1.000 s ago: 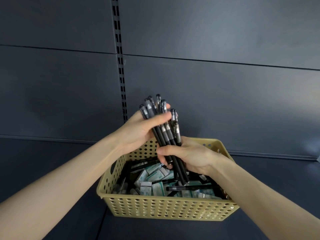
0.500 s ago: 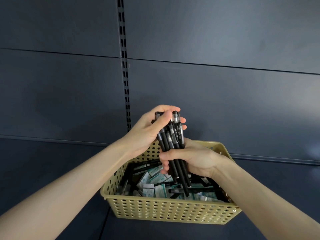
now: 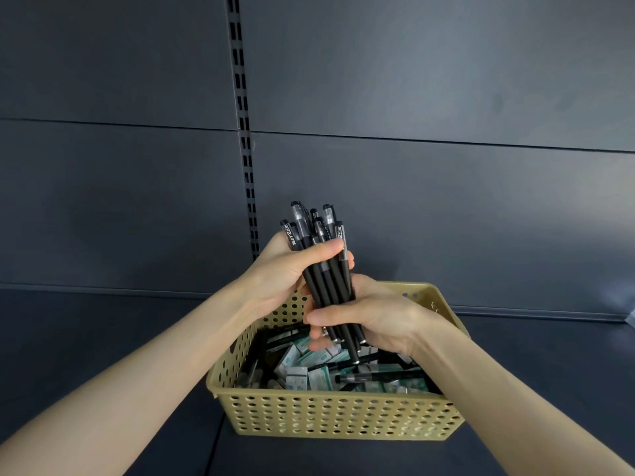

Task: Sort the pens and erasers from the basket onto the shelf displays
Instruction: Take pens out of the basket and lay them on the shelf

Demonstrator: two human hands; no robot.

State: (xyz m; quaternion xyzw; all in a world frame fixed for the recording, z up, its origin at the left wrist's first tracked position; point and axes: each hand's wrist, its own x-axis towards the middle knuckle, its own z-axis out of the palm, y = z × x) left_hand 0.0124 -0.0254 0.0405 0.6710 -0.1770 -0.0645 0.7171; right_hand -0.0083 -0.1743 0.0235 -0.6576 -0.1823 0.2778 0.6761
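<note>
A bundle of several black pens [image 3: 321, 255] stands nearly upright above the back of a perforated yellow basket [image 3: 336, 417]. My left hand [image 3: 285, 273] grips the upper half of the bundle, thumb across the front. My right hand [image 3: 371, 317] holds the lower half, fingers curled round the barrels, tips poking out below. Inside the basket lie several white-and-green boxed erasers [image 3: 299, 369] and a few loose black pens [image 3: 378, 374].
The basket sits on a dark grey shelf [image 3: 103, 338] with bare surface to the left and right. A dark back panel rises behind, with a slotted upright rail [image 3: 245, 159] just left of the pens.
My left hand has slid down from over the pen caps, so the tops stick out above it again. Both hands and the bundle stay above the basket.
</note>
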